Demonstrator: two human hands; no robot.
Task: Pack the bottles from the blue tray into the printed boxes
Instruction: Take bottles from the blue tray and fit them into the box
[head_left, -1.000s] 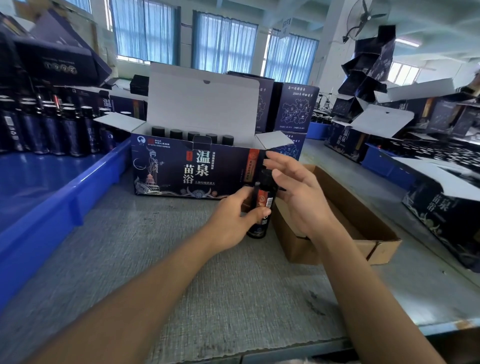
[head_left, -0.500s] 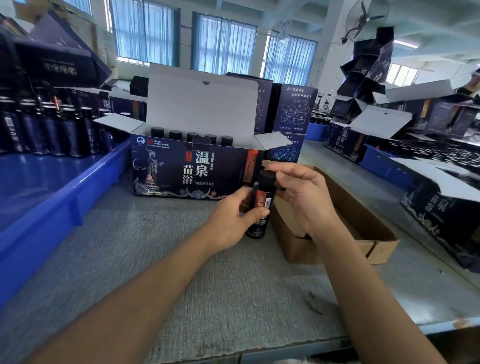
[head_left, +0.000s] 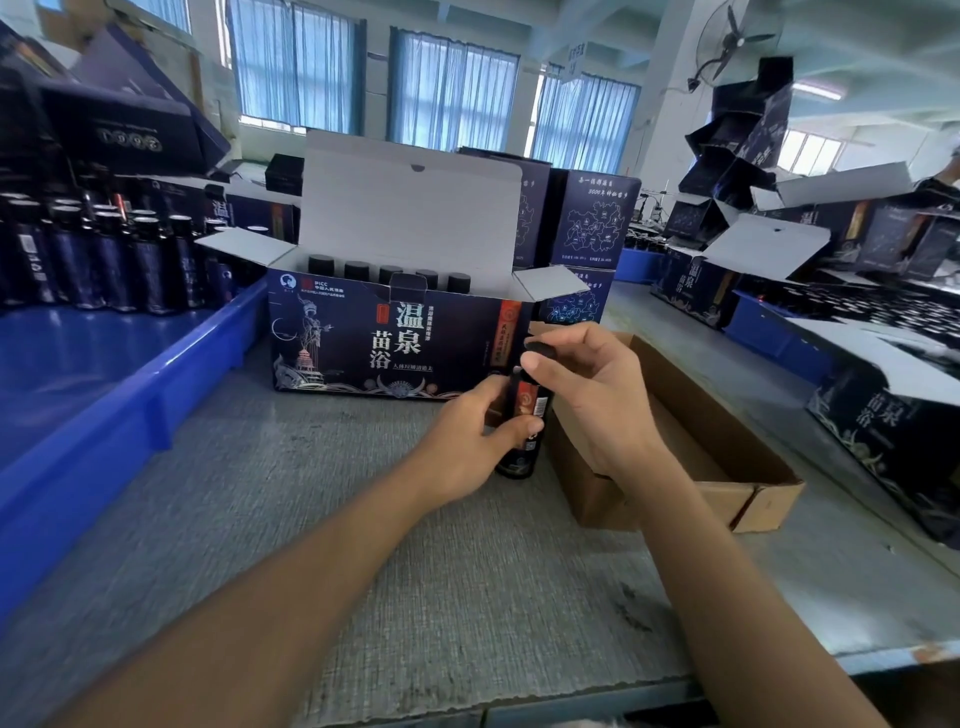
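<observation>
A dark bottle with an orange label stands upright on the grey table, just right of the open printed box. My left hand grips the bottle's body. My right hand pinches its black cap from above. Several black caps of packed bottles show in a row inside the box, whose white lid flap stands up. Many more dark bottles stand at the far end of the blue tray on the left.
An open brown cardboard box lies right of the bottle, against my right wrist. More printed boxes stand behind, others at the right. Grey table surface stretches toward me.
My right hand has come down from spread fingers over the bottle to a pinch on its cap. My left hand and the bottle stay in place.
</observation>
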